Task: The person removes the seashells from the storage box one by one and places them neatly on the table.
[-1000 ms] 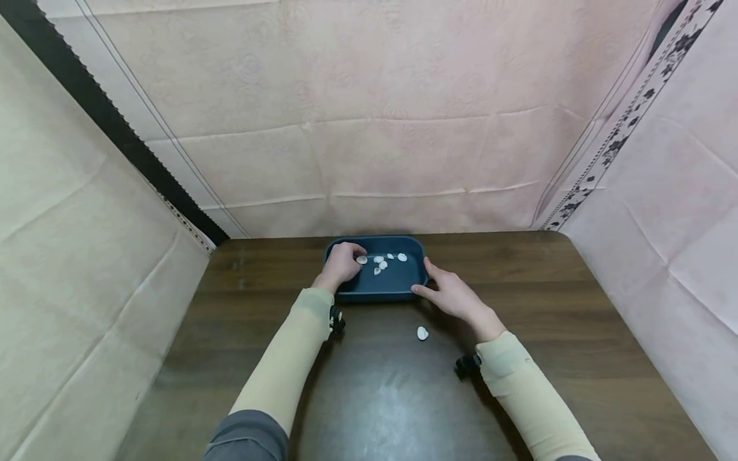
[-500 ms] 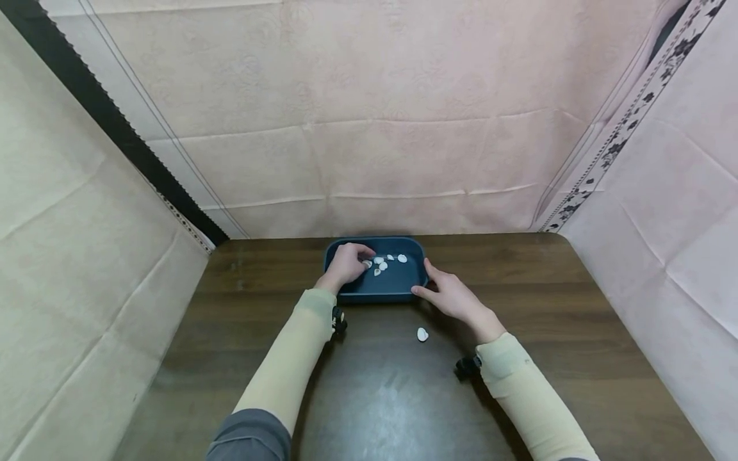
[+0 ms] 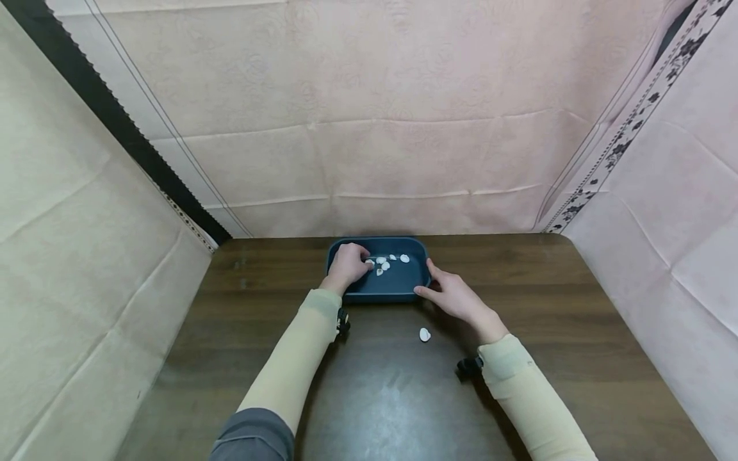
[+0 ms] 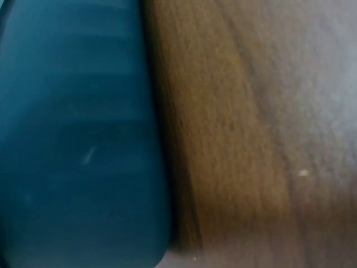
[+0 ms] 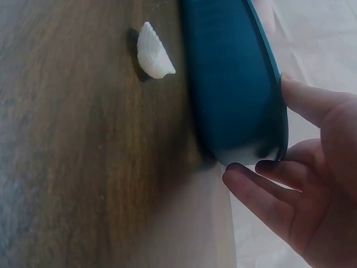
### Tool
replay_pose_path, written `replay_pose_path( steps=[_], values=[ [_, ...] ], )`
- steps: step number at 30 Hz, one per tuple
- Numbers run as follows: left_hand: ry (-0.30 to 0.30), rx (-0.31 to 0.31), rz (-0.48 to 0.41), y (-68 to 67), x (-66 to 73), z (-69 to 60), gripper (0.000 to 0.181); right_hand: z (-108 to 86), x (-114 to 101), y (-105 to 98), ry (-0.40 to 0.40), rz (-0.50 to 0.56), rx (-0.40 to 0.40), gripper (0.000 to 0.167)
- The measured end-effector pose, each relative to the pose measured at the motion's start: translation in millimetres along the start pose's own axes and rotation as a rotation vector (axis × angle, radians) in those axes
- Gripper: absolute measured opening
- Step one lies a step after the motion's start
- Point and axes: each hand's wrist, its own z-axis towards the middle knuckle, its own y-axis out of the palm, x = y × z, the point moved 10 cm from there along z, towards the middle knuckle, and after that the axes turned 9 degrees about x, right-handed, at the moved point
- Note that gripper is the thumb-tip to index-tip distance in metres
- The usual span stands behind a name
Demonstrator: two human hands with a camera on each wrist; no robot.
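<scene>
A dark blue tray sits at the far edge of the table, with several small white seashells inside it. My left hand reaches over its left side, fingers bent down and pinching a seashell at the left of the group; the fingertips partly cover it. With thumb and fingers, my right hand grips the right front corner of the tray. In the right wrist view, the thumb is on the rim and other fingers are at the tray's end. The left wrist view shows the tray's outer wall but no hand.
One white seashell lies on the brown wooden table, in front of the tray. In the right wrist view this shell shows a ridged edge. Pale cloth hangs behind the table and along both sides.
My left hand has shifted slightly right inside the tray, and the seashell at its fingertips has moved right toward the others. My right hand keeps its hold on the tray corner.
</scene>
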Motion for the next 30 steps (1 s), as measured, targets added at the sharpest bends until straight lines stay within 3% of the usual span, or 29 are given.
replay_pose_path(
  steps=[19, 30],
  values=[
    [-0.009, -0.040, 0.001, 4.2, -1.5, -1.5, 0.031, 0.6, 3.6, -0.8, 0.052, 0.050, 0.006, 0.089],
    [0.001, -0.106, 0.011, 8.5, 2.5, -3.9, 0.040, -0.1, 4.5, -1.0, 0.052, 0.061, -0.005, 0.092]
  ],
)
